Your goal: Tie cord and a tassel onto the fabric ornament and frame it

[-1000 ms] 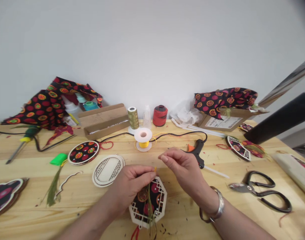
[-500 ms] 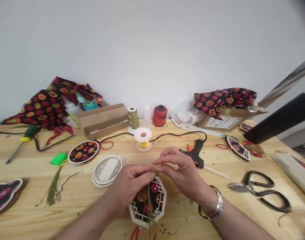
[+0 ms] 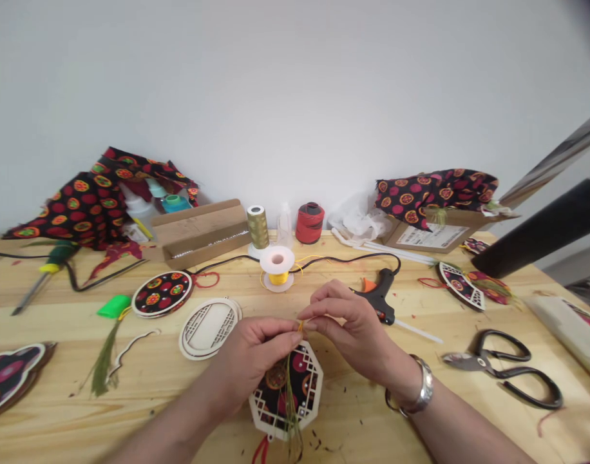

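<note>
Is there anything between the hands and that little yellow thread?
No, nothing visible. The left hand and the right hand both pinch the yellow thread directly, just above the hexagon ornament.

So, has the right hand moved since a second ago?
Yes. The right hand has shifted left and nearer the person, away from the yellow spool; its fingertips now meet the left hand at the top of the tassel.

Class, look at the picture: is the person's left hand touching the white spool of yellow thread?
Apart. The head view shows bare table between the left hand and the spool, which stands farther back.
</note>
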Action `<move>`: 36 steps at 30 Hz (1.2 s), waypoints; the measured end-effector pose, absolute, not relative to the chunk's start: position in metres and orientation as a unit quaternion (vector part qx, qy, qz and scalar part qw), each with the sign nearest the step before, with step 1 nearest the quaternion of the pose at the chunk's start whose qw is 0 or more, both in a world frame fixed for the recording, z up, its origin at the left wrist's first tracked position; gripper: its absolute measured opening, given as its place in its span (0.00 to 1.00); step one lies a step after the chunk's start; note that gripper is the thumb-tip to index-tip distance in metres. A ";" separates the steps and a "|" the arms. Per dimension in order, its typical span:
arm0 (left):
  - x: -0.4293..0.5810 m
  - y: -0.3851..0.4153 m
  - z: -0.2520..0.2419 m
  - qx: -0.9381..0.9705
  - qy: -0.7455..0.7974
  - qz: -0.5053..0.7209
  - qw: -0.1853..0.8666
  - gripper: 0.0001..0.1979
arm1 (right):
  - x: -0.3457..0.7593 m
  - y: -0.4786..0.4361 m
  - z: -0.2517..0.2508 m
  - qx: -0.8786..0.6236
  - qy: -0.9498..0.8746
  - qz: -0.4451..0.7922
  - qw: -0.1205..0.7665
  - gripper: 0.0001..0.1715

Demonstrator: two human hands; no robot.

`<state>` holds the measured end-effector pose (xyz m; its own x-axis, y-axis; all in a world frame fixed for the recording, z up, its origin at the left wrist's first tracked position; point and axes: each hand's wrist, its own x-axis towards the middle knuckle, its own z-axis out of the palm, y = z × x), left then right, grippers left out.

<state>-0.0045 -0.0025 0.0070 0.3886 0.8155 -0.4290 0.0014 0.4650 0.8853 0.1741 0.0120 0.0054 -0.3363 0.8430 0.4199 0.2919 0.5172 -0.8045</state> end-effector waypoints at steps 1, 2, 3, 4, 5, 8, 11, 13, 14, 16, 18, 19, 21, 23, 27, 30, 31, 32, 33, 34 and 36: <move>-0.005 -0.003 0.007 0.433 0.472 0.287 0.712 0.09 | 0.174 0.012 0.005 -0.376 -0.755 0.315 0.436 0.08; -0.005 -0.003 0.006 0.434 0.471 0.288 0.712 0.09 | 0.174 0.012 0.005 -0.375 -0.755 0.314 0.436 0.07; -0.005 -0.003 0.006 0.433 0.470 0.287 0.713 0.09 | 0.174 0.012 0.005 -0.374 -0.756 0.313 0.437 0.07; -0.005 -0.003 0.006 0.433 0.471 0.288 0.713 0.09 | 0.174 0.012 0.005 -0.374 -0.756 0.312 0.437 0.06; -0.005 -0.002 0.005 0.433 0.472 0.287 0.713 0.09 | 0.174 0.012 0.005 -0.375 -0.757 0.311 0.435 0.05; -0.006 -0.002 0.005 0.438 0.474 0.287 0.708 0.10 | 0.174 0.012 0.006 -0.379 -0.764 0.308 0.421 0.04; -0.006 -0.002 0.005 0.444 0.473 0.287 0.705 0.11 | 0.174 0.010 0.010 -0.378 -0.780 0.286 0.408 0.04; -0.006 -0.002 0.005 0.443 0.474 0.286 0.706 0.11 | 0.173 0.008 0.013 -0.374 -0.795 0.267 0.396 0.05; -0.006 -0.002 0.005 0.444 0.475 0.285 0.704 0.12 | 0.173 0.008 0.015 -0.371 -0.804 0.257 0.387 0.05; -0.006 -0.001 0.006 0.455 0.475 0.285 0.698 0.12 | 0.172 0.006 0.017 -0.367 -0.826 0.231 0.361 0.07; -0.006 -0.001 0.006 0.470 0.471 0.285 0.690 0.12 | 0.171 0.005 0.018 -0.369 -0.849 0.190 0.327 0.08; -0.006 -0.001 0.006 0.478 0.468 0.284 0.687 0.11 | 0.171 0.005 0.018 -0.371 -0.860 0.163 0.310 0.09; -0.006 -0.002 0.007 0.491 0.463 0.281 0.682 0.11 | 0.171 0.005 0.016 -0.375 -0.879 0.110 0.273 0.09; -0.006 -0.002 0.007 0.503 0.463 0.277 0.676 0.11 | 0.171 0.005 0.014 -0.373 -0.894 0.066 0.238 0.07; -0.005 -0.002 0.008 0.520 0.459 0.269 0.668 0.11 | 0.171 0.006 0.013 -0.360 -0.914 0.014 0.184 0.07; -0.005 -0.002 0.008 0.525 0.451 0.261 0.673 0.11 | 0.170 0.006 0.014 -0.357 -0.920 -0.012 0.164 0.09; -0.005 -0.001 0.008 0.528 0.449 0.259 0.673 0.11 | 0.170 0.006 0.015 -0.357 -0.920 -0.019 0.162 0.10; -0.005 -0.001 0.008 0.532 0.447 0.257 0.672 0.11 | 0.169 0.006 0.015 -0.357 -0.920 -0.024 0.161 0.10; -0.006 -0.001 0.007 0.536 0.445 0.255 0.671 0.12 | 0.169 0.006 0.015 -0.356 -0.920 -0.028 0.161 0.10; -0.006 -0.001 0.007 0.540 0.442 0.252 0.670 0.12 | 0.169 0.006 0.015 -0.355 -0.920 -0.029 0.162 0.11; -0.007 -0.001 0.007 0.545 0.441 0.249 0.668 0.12 | 0.169 0.007 0.014 -0.353 -0.920 -0.030 0.165 0.11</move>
